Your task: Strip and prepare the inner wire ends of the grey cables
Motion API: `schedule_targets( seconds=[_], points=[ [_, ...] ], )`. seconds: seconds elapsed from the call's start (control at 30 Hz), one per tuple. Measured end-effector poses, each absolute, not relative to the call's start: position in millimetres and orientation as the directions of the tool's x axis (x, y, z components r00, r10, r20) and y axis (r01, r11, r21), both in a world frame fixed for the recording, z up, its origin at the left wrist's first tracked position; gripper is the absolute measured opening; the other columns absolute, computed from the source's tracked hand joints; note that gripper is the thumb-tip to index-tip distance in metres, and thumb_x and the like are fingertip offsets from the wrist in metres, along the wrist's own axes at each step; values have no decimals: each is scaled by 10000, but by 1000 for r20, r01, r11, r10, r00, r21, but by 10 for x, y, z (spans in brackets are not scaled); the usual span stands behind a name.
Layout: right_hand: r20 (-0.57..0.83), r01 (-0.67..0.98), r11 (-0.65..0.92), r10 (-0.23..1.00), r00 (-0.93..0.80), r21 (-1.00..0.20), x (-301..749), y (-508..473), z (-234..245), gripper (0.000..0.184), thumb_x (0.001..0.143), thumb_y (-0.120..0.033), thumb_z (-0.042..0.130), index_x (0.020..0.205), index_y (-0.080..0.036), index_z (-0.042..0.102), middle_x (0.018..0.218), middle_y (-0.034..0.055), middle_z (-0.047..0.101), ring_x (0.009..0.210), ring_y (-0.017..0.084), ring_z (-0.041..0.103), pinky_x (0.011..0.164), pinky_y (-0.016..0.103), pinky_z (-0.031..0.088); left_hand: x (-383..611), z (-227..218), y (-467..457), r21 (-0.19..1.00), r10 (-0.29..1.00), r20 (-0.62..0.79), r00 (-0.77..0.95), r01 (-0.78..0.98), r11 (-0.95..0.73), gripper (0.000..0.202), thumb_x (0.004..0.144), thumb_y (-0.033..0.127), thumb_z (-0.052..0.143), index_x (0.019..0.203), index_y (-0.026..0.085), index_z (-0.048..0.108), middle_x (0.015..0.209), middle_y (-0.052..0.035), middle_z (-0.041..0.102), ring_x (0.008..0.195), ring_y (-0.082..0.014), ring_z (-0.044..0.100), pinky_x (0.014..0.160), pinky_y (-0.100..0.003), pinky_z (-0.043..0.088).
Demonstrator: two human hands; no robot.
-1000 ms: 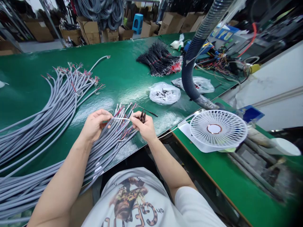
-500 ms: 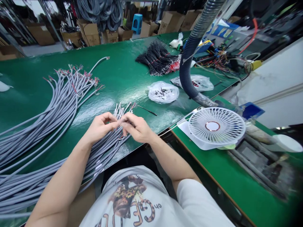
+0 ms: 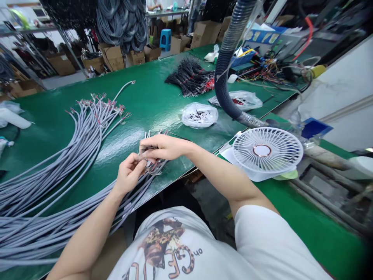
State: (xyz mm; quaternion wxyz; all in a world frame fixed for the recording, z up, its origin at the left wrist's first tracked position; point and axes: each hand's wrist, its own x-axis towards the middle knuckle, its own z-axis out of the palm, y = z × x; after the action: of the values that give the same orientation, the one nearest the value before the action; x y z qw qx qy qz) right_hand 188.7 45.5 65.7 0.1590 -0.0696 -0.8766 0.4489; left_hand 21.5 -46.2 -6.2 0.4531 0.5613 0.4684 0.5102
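A bundle of grey cables (image 3: 96,204) runs in from the left, its stripped ends with thin coloured wires lying under and around my hands. My left hand (image 3: 130,173) is closed in a pinch, thumb against the fingers, at the cable ends. Reaching over from the right, my right hand (image 3: 163,147) is closed too, its fingertips meeting those of the left. Whatever is pinched between them is too small and covered to make out. Beyond the hands lies a thin dark rod (image 3: 179,136), partly hidden by my right hand.
A second grey cable bundle (image 3: 72,155) lies left on the green table (image 3: 145,89). Bags of small parts (image 3: 199,115) and black wires (image 3: 189,76) lie farther back. A flexible duct (image 3: 224,74) hangs down beside a white fan (image 3: 268,149) at the right.
My right hand has shifted left and its forearm now lies more level across the table edge. The left hand has dropped slightly. The view has turned a little to the left.
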Motion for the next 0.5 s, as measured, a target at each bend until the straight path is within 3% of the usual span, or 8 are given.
schedule_targets(
  seconds=[0.1,0.23,0.37,0.5],
  points=[
    [236,-120,330,340,-910,-936,1860,491,472,200,883,-338,514,800,-157,500,582,-42,521,519,74,437,535,201,343,165,-110,-518,980,984,175,16,94,-175,285,810,451,635,742,189,545,547,19,596,441,-92,498,456,-217,411],
    [243,-256,35,463,-852,-966,1751,460,237,288,829,-410,611,798,-143,507,561,-54,502,464,50,371,463,191,271,116,-105,-539,977,982,190,8,94,-190,309,802,482,631,734,192,547,512,11,610,400,-97,500,420,-220,397],
    [240,-359,-118,548,-801,-926,1579,438,106,344,768,-436,683,762,-140,509,529,-62,486,448,39,366,443,182,244,77,-88,-549,977,977,213,10,12,-214,280,809,440,647,747,187,543,482,21,604,358,-80,477,382,-194,358],
    [230,-389,-162,582,-780,-907,1500,444,95,368,750,-450,697,737,-142,495,503,-74,466,428,30,343,423,172,220,26,-91,-541,972,974,227,25,-68,-225,255,806,396,668,764,179,542,471,27,598,351,-73,473,373,-173,347]
  ],
)
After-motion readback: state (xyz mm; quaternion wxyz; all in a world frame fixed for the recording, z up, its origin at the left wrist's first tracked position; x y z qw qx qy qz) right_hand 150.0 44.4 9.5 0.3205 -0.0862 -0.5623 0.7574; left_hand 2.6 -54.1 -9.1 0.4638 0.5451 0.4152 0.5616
